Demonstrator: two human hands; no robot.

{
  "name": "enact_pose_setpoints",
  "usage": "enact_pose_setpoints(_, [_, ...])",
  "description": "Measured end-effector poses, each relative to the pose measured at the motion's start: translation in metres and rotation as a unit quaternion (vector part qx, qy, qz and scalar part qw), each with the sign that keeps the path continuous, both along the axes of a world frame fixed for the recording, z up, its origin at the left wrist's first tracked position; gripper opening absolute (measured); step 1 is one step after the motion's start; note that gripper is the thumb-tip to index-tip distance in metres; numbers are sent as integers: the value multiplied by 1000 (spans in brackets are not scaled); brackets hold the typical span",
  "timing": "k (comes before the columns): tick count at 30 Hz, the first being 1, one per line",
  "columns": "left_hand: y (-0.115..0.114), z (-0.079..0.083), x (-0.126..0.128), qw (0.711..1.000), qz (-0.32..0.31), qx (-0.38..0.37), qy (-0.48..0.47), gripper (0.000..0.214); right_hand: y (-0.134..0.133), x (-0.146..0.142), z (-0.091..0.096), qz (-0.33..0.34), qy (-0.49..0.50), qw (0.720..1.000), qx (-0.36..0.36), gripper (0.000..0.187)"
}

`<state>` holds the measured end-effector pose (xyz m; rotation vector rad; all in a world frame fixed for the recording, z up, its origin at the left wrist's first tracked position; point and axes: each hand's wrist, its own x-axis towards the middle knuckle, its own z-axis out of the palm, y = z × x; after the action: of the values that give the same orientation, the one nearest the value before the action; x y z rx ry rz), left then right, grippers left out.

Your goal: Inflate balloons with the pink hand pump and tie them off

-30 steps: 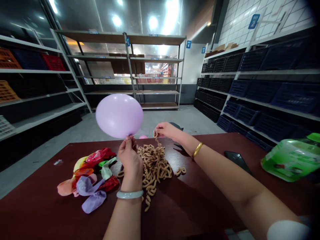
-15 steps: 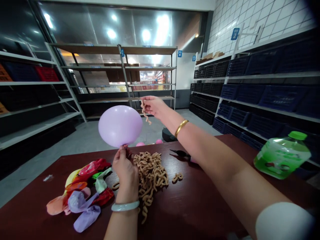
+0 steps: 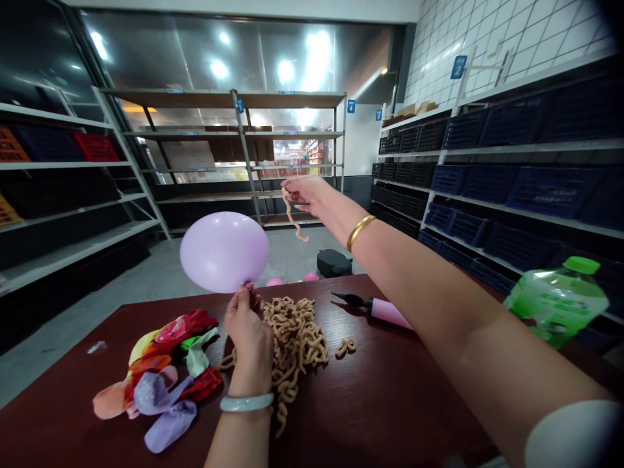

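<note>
My left hand (image 3: 248, 328) pinches the neck of an inflated lilac balloon (image 3: 224, 251), held just above the dark red table (image 3: 370, 403). Raised high above the table, my right hand (image 3: 305, 193) is closed on a short curly piece of tan string (image 3: 294, 221) that dangles from the fingers. A heap of the same tan curly string (image 3: 292, 341) lies on the table right beside my left hand. Left of it sits a pile of flat, uninflated balloons (image 3: 163, 374) in several colours.
A pink hand pump (image 3: 377, 308) with a black nozzle lies behind the string heap. A green plastic bottle (image 3: 556, 305) is at the right. Two small pink balloons (image 3: 292, 280) and a black object (image 3: 334, 262) lie on the floor beyond. Metal shelving (image 3: 229, 156) lines the walls.
My right hand has lifted from the string heap up to head height, pulling one curly piece free. The left hand kept its hold on the balloon, which drifted slightly left.
</note>
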<state>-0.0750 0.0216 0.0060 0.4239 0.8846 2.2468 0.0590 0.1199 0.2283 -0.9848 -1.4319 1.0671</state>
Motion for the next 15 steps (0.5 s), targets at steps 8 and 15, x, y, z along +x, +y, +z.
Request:
enact_pose_setpoints(8, [-3, 2, 4, 1000, -19, 14, 0, 25, 12, 1, -4, -32, 52, 998, -17, 19])
enact_pose_setpoints(15, [-7, 4, 15, 998, -59, 21, -27, 24, -3, 38, -70, 13, 12, 999, -47, 12])
